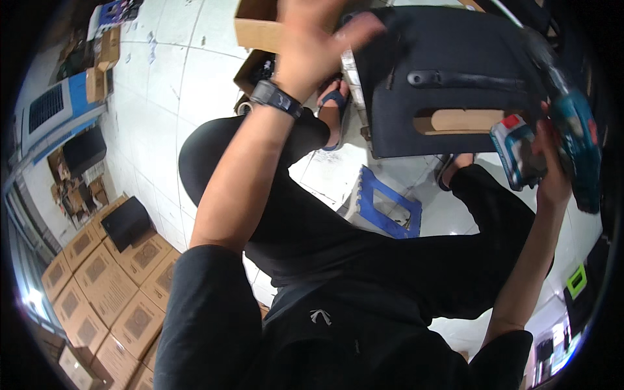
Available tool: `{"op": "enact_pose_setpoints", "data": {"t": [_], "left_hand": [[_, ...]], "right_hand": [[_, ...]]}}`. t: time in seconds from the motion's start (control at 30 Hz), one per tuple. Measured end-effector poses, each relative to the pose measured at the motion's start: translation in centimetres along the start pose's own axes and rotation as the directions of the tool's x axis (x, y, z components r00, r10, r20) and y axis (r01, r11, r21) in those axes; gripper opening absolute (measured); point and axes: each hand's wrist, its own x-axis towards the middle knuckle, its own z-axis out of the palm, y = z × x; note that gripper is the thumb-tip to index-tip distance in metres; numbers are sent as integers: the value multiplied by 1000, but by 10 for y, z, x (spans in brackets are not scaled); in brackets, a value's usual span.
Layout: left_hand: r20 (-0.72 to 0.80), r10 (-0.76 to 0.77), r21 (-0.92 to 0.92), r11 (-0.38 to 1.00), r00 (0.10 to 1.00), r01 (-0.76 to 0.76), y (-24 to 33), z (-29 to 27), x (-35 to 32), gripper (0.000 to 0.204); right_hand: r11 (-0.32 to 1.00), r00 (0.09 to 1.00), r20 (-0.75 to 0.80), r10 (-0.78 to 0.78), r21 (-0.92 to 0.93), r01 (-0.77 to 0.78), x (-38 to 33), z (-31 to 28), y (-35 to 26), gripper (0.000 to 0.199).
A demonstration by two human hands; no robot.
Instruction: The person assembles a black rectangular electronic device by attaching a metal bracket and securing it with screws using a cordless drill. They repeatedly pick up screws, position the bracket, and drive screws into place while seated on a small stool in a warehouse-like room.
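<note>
My left hand [311, 55], with a dark watch on its wrist, reaches forward at the top of the view. Its thumb is stretched out and its blurred fingers run partly past the edge; I see nothing in it. It hovers by the left edge of a large black panel [390, 55]. My right hand [552, 166] grips a teal cordless drill [580, 140] with a battery pack [510, 153] at its base, at the panel's right side. The drill's front end points forward and is smeared by motion. A black handle-like strip [468, 80] lies on the panel, above a long slot [465, 121].
Open cardboard boxes [257, 34] stand on the floor beyond my left knee. A blue plastic stool [390, 208] sits under the panel's near edge, between my legs. Stacked cartons [107, 286] fill the lower left. Dark bins and shelves line the far left.
</note>
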Motion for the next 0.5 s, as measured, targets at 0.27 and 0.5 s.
{"op": "enact_pose_setpoints", "data": {"t": [0.27, 0.5], "left_hand": [[-572, -814, -201, 21, -100, 979, -269, -154, -218, 16], [55, -935, 661, -230, -351, 714, -235, -54, -393, 25]], "right_hand": [[987, 998, 59, -10, 160, 0, 5, -29, 25, 39], [762, 977, 207, 51, 624, -173, -7, -82, 91, 36]]}}
